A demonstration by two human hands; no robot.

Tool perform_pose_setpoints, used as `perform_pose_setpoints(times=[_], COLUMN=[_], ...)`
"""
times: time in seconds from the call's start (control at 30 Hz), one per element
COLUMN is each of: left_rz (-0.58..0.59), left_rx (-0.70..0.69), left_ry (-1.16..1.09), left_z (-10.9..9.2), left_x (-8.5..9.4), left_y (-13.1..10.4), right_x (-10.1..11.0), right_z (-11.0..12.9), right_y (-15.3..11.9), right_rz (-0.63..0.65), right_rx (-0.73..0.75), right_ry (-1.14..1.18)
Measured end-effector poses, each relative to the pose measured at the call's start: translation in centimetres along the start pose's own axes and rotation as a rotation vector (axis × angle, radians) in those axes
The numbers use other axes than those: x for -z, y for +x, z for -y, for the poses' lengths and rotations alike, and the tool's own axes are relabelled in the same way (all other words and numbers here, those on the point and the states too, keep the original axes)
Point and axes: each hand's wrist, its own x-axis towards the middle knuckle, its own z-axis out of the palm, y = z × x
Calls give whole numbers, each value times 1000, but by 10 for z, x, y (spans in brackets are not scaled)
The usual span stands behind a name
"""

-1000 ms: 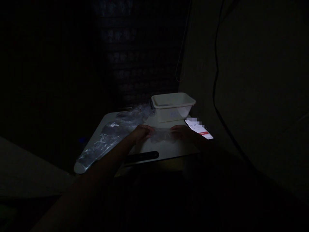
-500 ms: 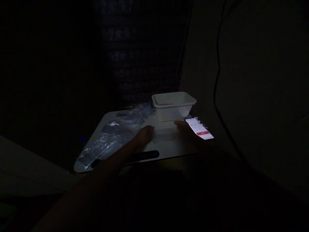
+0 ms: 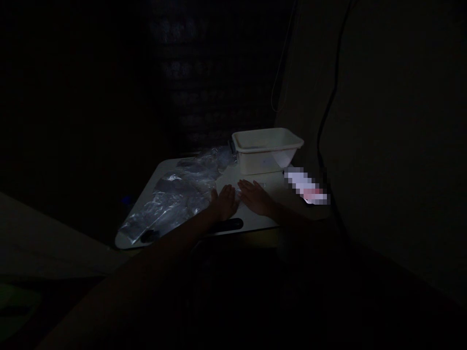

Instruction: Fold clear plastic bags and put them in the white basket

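In the dim head view, my left hand [image 3: 225, 203] lies flat with its fingers stretched forward. Beside it, my right hand [image 3: 255, 197] is spread flat too, fingers pointing up and left. Both rest over a clear plastic bag [image 3: 261, 184] on a small white table [image 3: 262, 221]; most of this bag is hidden beneath the hands. A heap of crinkled clear plastic bags [image 3: 171, 194] covers the table's left part, close to my left hand.
A white plastic tub [image 3: 255, 163] stands at the table's back right. A lit phone [image 3: 306, 187], partly blurred out, lies at the right edge. A dark slot [image 3: 229, 224] runs along the table's front. A black cable [image 3: 330, 102] hangs by the right wall.
My right hand has moved left from beside the phone, and both hands now lie flat close together over the clear bag. The left hand has opened out. The view has shifted slightly.
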Motion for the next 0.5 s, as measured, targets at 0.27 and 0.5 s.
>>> perform_pose_setpoints(times=[0.27, 0.5], left_rz=[28, 47], left_rx=[36, 49], left_ry=[33, 82], left_z=[-7, -9], left_x=[6, 9], left_y=[-2, -2], right_x=[-9, -14], right_z=[7, 4], right_y=[6, 3], right_rz=[54, 14], right_rx=[-17, -19], right_ry=[-10, -21])
